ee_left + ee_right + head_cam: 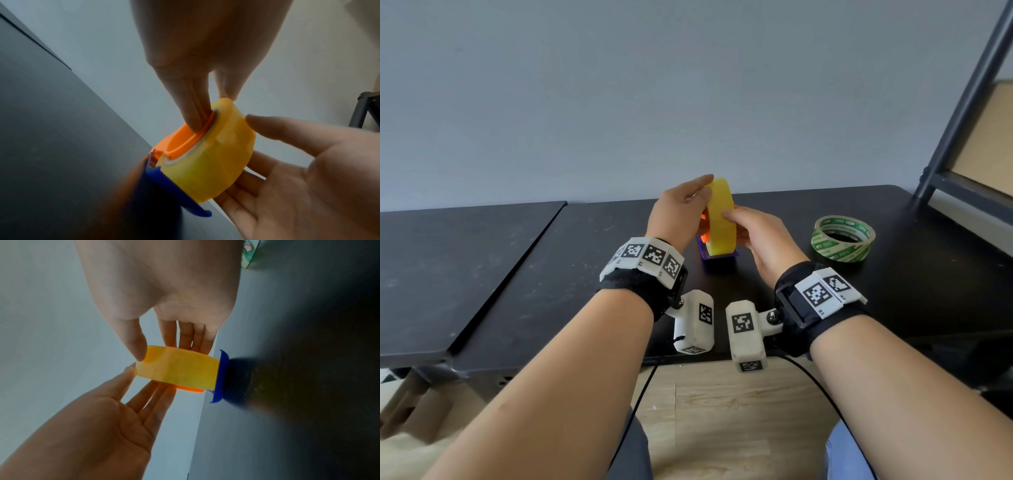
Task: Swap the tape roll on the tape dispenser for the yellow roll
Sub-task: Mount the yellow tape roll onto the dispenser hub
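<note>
The yellow roll (720,219) stands upright on the tape dispenser, around its orange hub (704,230) and above its blue base (719,258), which rests on the black table (585,257). My left hand (703,202) pinches the roll's top: the thumb lies on the rim and the fingers (193,116) reach into the orange hub (179,141). My right hand (732,222) holds the yellow roll (179,369) from the other side, thumb (135,345) on its outer band and fingers flat against its right face. The blue base (222,376) touches the tabletop.
A roll of clear tape with green print (842,238) lies flat on the table to the right of my right hand. A dark metal shelf frame (959,113) rises at the far right. A grey wall stands behind the table, and a seam (527,253) divides two tabletops on the left.
</note>
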`<state>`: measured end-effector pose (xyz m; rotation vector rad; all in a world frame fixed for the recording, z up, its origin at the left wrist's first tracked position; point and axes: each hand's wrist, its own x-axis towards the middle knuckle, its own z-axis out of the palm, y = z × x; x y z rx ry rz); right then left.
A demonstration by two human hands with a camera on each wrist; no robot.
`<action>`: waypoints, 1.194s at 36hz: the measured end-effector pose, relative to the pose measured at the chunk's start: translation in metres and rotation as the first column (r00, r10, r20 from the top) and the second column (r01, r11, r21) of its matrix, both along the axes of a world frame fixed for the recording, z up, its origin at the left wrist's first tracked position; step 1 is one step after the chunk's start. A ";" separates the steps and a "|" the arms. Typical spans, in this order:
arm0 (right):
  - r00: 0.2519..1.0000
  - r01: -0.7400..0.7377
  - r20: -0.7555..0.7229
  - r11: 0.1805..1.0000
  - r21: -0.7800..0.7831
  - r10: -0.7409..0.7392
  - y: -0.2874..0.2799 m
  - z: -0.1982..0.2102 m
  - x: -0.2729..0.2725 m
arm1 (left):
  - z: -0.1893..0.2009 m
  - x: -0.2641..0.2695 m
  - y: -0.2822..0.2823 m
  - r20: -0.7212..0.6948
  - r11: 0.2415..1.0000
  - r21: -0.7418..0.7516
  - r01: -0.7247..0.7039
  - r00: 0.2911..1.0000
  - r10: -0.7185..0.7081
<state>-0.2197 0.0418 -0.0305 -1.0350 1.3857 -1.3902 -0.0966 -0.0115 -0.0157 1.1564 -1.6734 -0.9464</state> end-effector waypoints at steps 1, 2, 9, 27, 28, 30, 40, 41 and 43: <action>1.000 -0.003 -0.001 1.000 0.002 0.003 0.000 0.000 0.000 | 0.000 0.000 0.000 0.001 1.000 0.010 0.012 1.000 -0.012; 1.000 -0.001 0.001 1.000 0.006 0.001 0.001 0.000 0.000 | 0.001 0.000 0.000 -0.001 0.999 0.025 0.026 1.000 -0.026; 0.995 0.065 0.073 0.996 0.055 -0.069 0.003 0.004 0.001 | 0.003 -0.002 0.002 -0.067 0.992 0.068 0.106 0.993 -0.102; 0.989 0.149 -0.014 0.977 0.152 -0.149 0.006 0.012 0.008 | 0.000 -0.003 -0.007 0.018 0.999 0.023 0.023 1.000 -0.023; 0.988 0.155 -0.018 0.976 0.154 -0.154 0.006 0.013 0.008 | 0.001 -0.003 -0.007 0.024 0.999 0.020 0.030 0.999 -0.030; 0.987 0.158 -0.023 0.976 0.152 -0.157 0.007 0.013 0.007 | 0.002 -0.003 -0.007 0.032 0.998 0.012 0.054 0.998 -0.054; 0.994 0.107 0.001 0.988 0.114 -0.108 0.015 0.015 0.008 | -0.001 0.003 -0.003 0.005 0.975 0.093 0.203 0.979 -0.204; 0.995 0.100 0.005 0.989 0.108 -0.101 0.015 0.015 0.008 | 0.000 0.003 -0.003 0.004 0.975 0.094 0.202 0.979 -0.203; 0.996 0.092 0.010 0.991 0.099 -0.094 0.015 0.016 0.007 | 0.000 0.003 -0.004 0.005 0.976 0.090 0.199 0.980 -0.200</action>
